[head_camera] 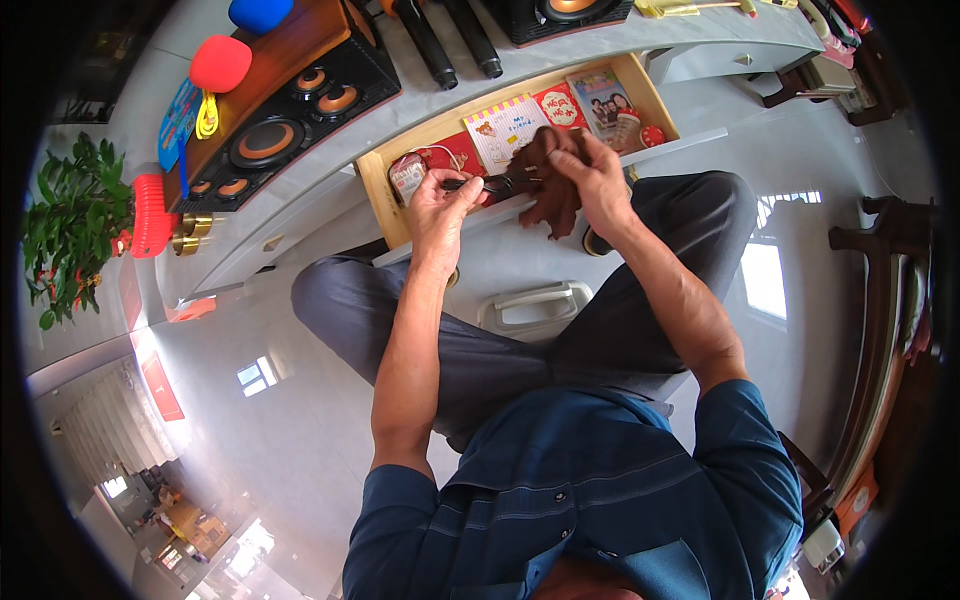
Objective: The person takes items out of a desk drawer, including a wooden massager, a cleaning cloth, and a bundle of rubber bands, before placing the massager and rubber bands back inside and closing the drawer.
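Note:
Over an open wooden drawer (381, 196), my left hand (441, 214) pinches a thin black item (495, 184), perhaps a coiled cable, between thumb and fingers. My right hand (600, 180) grips a crumpled brown cloth (553, 184) that hangs over the drawer's front edge. The black item's right end meets the cloth; whether they are joined I cannot tell. Inside the drawer lie an illustrated notebook (504, 129), a red card (559, 106), a picture-covered booklet or case (600, 94), a red booklet (448, 152) and a small clear case (409, 176).
A wooden speaker (281, 127) stands on the marble cabinet top, left of two black microphones (427, 45). A red foam cover (220, 64) rests on the speaker. A potted plant (71, 217) is at far left. A pale plastic stool (536, 309) sits between my legs.

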Tool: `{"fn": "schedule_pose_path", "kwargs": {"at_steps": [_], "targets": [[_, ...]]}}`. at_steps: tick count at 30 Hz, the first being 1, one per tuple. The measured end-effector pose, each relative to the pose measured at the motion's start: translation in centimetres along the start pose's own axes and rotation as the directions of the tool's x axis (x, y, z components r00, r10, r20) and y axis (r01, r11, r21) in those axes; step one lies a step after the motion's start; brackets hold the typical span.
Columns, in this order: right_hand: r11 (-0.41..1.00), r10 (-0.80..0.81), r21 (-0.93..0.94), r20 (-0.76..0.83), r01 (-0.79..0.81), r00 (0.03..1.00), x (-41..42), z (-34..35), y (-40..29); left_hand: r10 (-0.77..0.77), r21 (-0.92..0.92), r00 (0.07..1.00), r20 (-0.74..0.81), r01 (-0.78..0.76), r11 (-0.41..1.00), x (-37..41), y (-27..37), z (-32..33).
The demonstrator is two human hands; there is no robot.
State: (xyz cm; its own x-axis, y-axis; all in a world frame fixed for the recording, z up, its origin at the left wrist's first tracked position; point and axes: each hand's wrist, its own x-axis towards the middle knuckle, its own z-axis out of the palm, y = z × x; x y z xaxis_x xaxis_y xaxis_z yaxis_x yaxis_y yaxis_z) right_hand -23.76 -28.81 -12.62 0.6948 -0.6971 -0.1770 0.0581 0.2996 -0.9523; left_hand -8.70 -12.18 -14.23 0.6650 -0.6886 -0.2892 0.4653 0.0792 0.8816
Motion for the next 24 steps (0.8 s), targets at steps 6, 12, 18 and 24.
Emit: {"fn": "schedule_pose_path", "kwargs": {"at_steps": [6, 12, 18, 24], "targets": [[0.983, 0.098, 0.143, 0.12, -0.114, 0.988, -0.6, -0.5, 0.9, 0.089, -0.018, 0.996, -0.027, -0.09, 0.996, -0.6, -0.4, 0.9], [0.978, 0.088, 0.159, 0.255, -0.132, 0.963, -0.6, 0.2, 0.8, -0.062, 0.184, 0.97, 0.233, 0.019, 0.983, -1.3, 0.8, 1.6], [0.99, 0.09, 0.088, 0.197, -0.109, 0.976, -1.1, 1.1, -0.3, -0.121, 0.574, 0.901, 0.416, -0.158, 0.803, -0.8, -0.5, 0.6], [0.988, -0.066, 0.133, -0.115, 0.081, 0.991, 0.6, -0.5, 0.3, -0.084, 0.484, 0.941, 0.327, -0.091, 0.87, -1.0, -0.1, 0.8]]}}
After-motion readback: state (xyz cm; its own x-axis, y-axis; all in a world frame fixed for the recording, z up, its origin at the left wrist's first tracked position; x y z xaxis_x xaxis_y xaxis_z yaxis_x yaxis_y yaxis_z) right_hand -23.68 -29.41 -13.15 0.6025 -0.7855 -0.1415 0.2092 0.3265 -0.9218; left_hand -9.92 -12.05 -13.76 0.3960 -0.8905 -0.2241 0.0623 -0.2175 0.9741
